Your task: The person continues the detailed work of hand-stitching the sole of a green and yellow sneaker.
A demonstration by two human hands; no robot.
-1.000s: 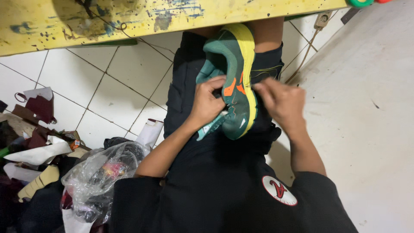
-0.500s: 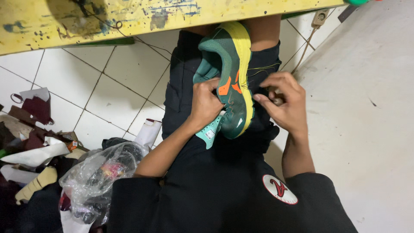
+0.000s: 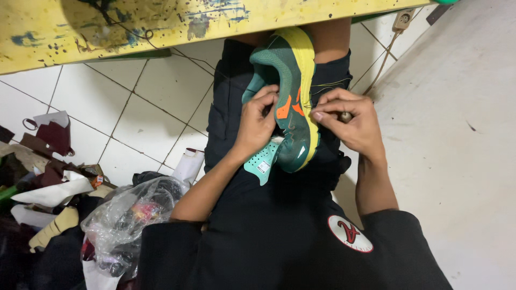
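A green sports shoe [image 3: 287,102] with a yellow sole and orange side marks is held on the person's lap, in the upper middle of the frame, toe toward the yellow paint-spattered bench [image 3: 161,24] along the top edge. The left hand [image 3: 257,122] is closed on the shoe's upper at the opening, fingers curled into it, with a pale mint insole [image 3: 262,161] jutting out below the wrist. The right hand [image 3: 349,122] is pressed against the sole edge, its grip narrow: thumb and forefinger are pinched on a small dark object, too small to tell apart, and a thin thread [image 3: 330,83] is seen running from the sole edge toward the right.

The work appears to be stitching along the seam between sole and upper. To do it well, the shoe is best clamped firmly between the thighs and the left hand, so that the seam does not twist. The thread should be drawn taut and straight without slack, and each pull kept close to the sole edge, with the fingertips clear of the point.

At the lower left of the frame, a clear plastic bag [image 3: 126,220] is seen on the tiled floor [image 3: 145,102]; crumpled coloured scraps are held inside it, their kind not readable. Beside it, loose offcuts [image 3: 51,161] of dark red and cream material are piled, outside any container.
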